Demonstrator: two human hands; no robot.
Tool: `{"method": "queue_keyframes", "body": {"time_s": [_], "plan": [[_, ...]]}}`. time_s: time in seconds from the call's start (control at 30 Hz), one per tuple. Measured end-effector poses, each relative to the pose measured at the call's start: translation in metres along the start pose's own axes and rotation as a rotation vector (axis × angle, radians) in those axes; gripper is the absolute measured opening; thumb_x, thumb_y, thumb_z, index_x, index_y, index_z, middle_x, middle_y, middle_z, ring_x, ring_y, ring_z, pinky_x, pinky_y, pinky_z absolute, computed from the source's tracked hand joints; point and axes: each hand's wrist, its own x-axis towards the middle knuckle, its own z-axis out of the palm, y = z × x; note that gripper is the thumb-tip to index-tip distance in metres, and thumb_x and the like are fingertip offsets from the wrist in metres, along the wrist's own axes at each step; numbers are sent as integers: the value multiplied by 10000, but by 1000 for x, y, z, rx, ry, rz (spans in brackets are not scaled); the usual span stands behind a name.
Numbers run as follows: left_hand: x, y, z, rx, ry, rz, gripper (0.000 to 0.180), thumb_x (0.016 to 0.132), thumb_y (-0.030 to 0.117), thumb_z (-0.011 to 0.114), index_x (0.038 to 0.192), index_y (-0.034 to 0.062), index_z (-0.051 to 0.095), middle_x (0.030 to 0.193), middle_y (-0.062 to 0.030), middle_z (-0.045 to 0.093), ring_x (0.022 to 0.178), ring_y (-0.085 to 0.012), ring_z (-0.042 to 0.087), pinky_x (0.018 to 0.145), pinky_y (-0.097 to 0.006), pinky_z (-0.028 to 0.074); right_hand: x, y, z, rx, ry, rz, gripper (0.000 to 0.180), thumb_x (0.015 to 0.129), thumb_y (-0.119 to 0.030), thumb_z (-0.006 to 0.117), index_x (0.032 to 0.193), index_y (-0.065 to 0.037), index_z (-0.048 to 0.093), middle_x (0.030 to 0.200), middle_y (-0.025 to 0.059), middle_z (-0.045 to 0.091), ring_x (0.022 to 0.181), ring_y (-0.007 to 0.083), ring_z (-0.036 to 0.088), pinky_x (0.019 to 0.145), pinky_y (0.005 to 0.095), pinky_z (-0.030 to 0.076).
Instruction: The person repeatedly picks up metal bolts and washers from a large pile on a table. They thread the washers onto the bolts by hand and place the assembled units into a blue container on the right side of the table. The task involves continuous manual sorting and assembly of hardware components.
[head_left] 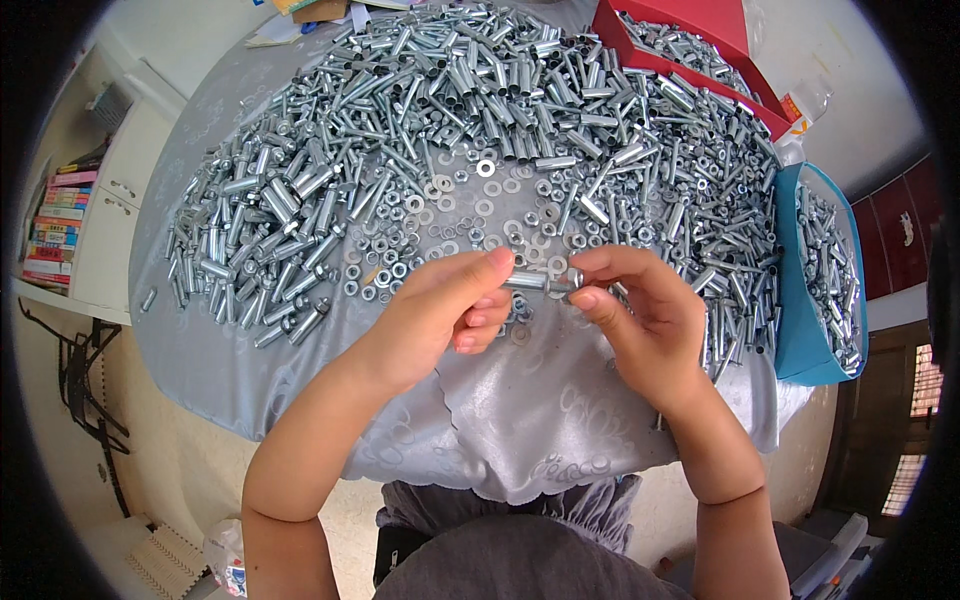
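Observation:
A silvery expansion bolt (528, 281) lies level between my two hands, over the near middle of the table. My left hand (430, 310) is closed around its left end, thumb on top and fingers curled under. At the other end, the thumb and forefinger of my right hand (650, 320) pinch a small nut (574, 280). A washer seems to sit beside that nut, though the fingers partly cover it. Just beyond my hands are loose flat washers (485, 207) and hex nuts (399, 270). Bolts with sleeves (285, 200) are heaped to the left.
Metal sleeves (460, 80) and long bolts pile across the far side of the grey tablecloth (400, 430). A red box (690, 70) of hardware stands far right, a blue box (800, 340) nearer at the right edge. Behind them is a clear plastic bottle (808, 98).

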Motion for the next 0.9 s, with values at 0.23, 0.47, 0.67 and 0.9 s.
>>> {"method": "queue_keyframes", "body": {"time_s": [0.23,0.47,0.67,0.9], "plan": [[-1,1,2,21,20,36,381,925,379,418,656,120,348,587,38,318,503,-58,299,466,-198,270,-1,2,1,28,-9,22,237,770,-23,650,999,-7,593,835,72,629,754,115,592,686,244,472],[1,-5,6,47,-8,107,357,918,379,449,717,85,437,619,46,346,536,-33,297,480,-181,274,-2,-1,3,-116,-19,-14,175,799,-45,622,964,-7,577,792,79,621,701,140,593,646,252,471],[-2,-16,6,445,99,290,354,923,365,445,785,44,505,605,54,389,558,-29,324,501,-203,287,0,-8,-3,-225,-172,134,158,883,-147,521,901,6,554,696,109,571,606,181,561,574,279,442],[-5,-10,4,635,55,383,311,917,307,469,818,19,528,568,20,392,549,-48,335,483,-234,301,0,-15,-8,-108,-306,351,208,880,-206,534,872,2,538,611,72,530,519,131,484,505,269,402]]}}
